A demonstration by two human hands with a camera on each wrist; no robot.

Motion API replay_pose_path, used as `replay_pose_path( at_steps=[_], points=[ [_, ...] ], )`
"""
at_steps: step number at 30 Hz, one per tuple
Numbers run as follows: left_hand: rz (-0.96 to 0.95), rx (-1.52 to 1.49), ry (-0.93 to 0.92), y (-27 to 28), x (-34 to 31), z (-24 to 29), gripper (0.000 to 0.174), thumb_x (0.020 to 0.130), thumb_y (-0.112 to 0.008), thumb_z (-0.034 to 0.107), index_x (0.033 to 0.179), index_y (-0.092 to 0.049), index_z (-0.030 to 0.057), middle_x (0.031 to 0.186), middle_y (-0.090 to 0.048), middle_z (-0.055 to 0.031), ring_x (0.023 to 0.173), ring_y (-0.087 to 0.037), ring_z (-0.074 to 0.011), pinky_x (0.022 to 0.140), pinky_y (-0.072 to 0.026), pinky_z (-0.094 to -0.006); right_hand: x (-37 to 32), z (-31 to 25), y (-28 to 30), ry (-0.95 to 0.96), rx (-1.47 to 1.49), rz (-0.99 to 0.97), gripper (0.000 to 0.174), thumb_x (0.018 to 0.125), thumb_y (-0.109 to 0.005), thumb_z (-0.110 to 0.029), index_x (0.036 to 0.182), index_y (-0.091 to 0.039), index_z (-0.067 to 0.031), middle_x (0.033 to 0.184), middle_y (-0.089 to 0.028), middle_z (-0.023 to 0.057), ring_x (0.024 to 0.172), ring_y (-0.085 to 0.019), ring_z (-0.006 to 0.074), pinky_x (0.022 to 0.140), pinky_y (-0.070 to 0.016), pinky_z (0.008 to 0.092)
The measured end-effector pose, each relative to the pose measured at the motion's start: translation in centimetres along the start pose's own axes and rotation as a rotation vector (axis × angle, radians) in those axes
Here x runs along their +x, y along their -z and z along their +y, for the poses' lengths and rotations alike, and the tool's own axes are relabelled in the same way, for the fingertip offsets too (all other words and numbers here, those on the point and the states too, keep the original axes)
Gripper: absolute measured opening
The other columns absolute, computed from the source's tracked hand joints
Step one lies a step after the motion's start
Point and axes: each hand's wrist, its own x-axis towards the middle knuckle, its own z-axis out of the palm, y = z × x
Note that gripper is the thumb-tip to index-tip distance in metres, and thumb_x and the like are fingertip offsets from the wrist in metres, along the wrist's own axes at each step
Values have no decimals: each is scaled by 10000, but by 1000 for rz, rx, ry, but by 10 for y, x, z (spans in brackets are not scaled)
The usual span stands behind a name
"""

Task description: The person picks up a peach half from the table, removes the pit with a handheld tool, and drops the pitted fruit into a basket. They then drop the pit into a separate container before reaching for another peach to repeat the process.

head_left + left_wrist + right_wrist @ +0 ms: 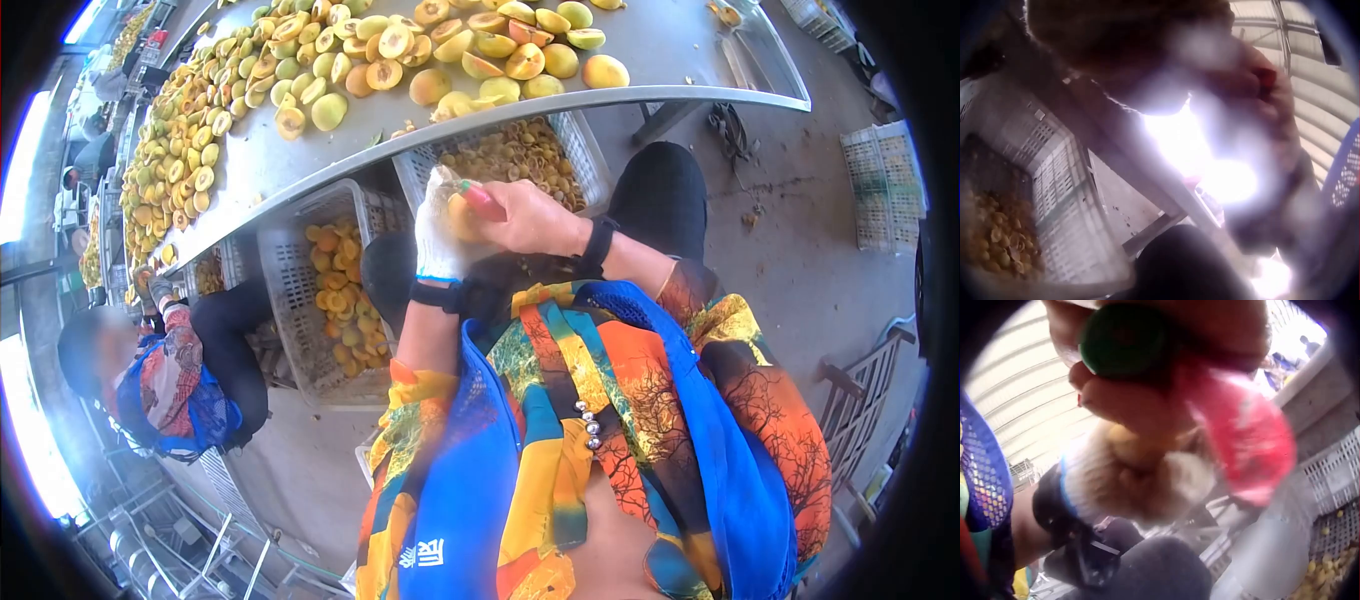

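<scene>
My left hand (437, 238), in a white knitted glove, holds a yellow peach (462, 217) in front of my lap. My bare right hand (540, 220) grips a red-handled tool (484, 202) right against the fruit. In the right wrist view, the tool's round green end (1124, 339) shows between the fingers, with the red part (1247, 440) sticking out at the side. Its working end is hidden. The glove (1091, 487) curls round the fruit below it. Dark blur covers most of both hands in the left wrist view.
Halved peaches (384, 74) cover much of the metal table (330, 160). Under its edge, one crate (590, 150) contains small yellow-brown pieces and another crate (290, 300) peach halves. Another person (180, 370) sits at the left. A stacked crate (885, 190) stands at the right.
</scene>
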Motion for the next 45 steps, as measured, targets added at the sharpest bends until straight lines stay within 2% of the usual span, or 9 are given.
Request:
replay_pose_path(
  at_steps=[4,5,7,11,23,29,35,39,45],
  points=[
    [106,65,24,-23,-9,14,518,895,-429,565,905,-595,74,840,-635,-88,742,-614,-211,671,-508,-326,-13,-5,-5,-284,122,158,320,791,-658,-270,845,-579,35,722,-611,235,704,-614,385,645,-482,399],
    [122,111,26,-17,-4,17,549,888,-417,587,881,-602,70,821,-639,-94,717,-616,-216,651,-510,-330,-15,9,-8,-179,-119,193,339,804,-641,-289,841,-569,40,723,-599,254,711,-606,405,650,-477,425],
    [170,148,-5,-5,9,16,663,866,-371,650,827,-618,37,755,-647,-135,663,-625,-261,600,-517,-364,-23,7,-7,-201,-76,130,318,817,-624,-256,872,-555,49,696,-604,229,662,-620,377,616,-479,419],
    [78,113,-43,0,13,14,682,877,-379,623,826,-607,-18,734,-640,-191,704,-629,-332,658,-528,-394,-31,16,-17,-95,-148,146,230,807,-592,-169,867,-524,42,690,-592,247,666,-602,418,599,-471,441],
    [91,206,-130,-13,8,3,509,937,-431,479,829,-587,7,746,-604,-125,670,-612,-248,624,-519,-345,-32,4,-16,-196,-228,86,196,797,-555,-125,867,-486,45,708,-585,277,717,-588,437,654,-456,494],
    [77,392,-270,3,19,-9,609,924,-370,546,838,-591,-16,724,-618,-170,681,-622,-302,645,-520,-371,-37,6,-18,-167,-230,33,173,748,-524,-50,865,-482,70,717,-589,278,730,-595,430,668,-464,490],
    [-233,199,337,14,28,15,625,919,-406,526,797,-624,-47,741,-639,-188,670,-638,-316,654,-539,-383,-42,23,-21,-108,-199,-59,145,754,-527,-37,849,-494,67,711,-587,279,697,-592,434,613,-463,482],
    [-213,114,560,15,38,26,644,901,-417,556,851,-629,-50,793,-651,-203,718,-646,-318,683,-541,-404,-37,24,-22,-76,-199,-42,133,746,-535,-40,838,-505,51,717,-589,267,719,-595,424,624,-464,477],
    [44,206,87,-20,-1,29,514,907,-471,490,998,-578,-5,888,-641,-179,794,-635,-289,722,-532,-394,-28,12,-18,-112,-153,3,159,739,-535,-43,864,-517,54,759,-596,264,763,-599,422,661,-473,452]
  ],
)
